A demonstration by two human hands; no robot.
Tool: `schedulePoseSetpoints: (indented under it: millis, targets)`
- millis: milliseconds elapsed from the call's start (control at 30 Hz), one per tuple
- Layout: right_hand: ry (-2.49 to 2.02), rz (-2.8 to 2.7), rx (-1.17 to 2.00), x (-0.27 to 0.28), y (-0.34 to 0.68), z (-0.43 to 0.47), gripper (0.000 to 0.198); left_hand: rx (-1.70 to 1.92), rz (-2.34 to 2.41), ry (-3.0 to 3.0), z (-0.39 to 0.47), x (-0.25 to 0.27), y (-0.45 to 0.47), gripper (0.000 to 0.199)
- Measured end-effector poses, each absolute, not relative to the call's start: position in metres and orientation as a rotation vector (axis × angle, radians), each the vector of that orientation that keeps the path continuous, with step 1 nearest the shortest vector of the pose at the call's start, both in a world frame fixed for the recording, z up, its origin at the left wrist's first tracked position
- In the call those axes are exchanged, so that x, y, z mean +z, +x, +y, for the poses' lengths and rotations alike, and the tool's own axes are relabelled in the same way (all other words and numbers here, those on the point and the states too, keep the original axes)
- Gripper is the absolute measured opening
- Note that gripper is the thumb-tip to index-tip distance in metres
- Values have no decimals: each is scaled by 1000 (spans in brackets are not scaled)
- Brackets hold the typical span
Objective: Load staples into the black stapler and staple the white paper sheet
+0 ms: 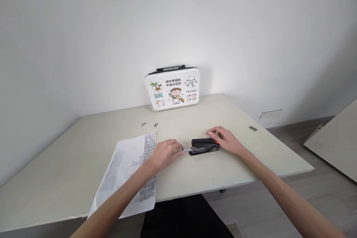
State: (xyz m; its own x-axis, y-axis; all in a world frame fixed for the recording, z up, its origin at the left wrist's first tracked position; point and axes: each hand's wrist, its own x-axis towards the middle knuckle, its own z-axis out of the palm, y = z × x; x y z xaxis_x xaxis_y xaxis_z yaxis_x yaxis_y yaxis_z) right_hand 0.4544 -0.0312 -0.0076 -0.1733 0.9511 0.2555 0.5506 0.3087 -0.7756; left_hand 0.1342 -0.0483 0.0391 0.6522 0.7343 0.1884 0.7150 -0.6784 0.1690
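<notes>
We're on one head cam, above the near side of the table (83, 148), looking forward and down toward the wall (178, 18).

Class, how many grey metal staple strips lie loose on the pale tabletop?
3: one grey metal staple strip and another near the left end of the white rectangular case; a third near the right edge of the pale tabletop. Others may be hidden.
</notes>
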Motion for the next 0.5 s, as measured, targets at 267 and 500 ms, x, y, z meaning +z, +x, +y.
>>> schedulePoseSetpoints:
  millis: [267,500]
  targets:
    - [-1313,-1752,943,-1,451,-40,62,382,883,2645,-18,38,133,46]
    - [-1286,-1791,1008,1,452,-40,67,284,772,2537,7,37,165,48]
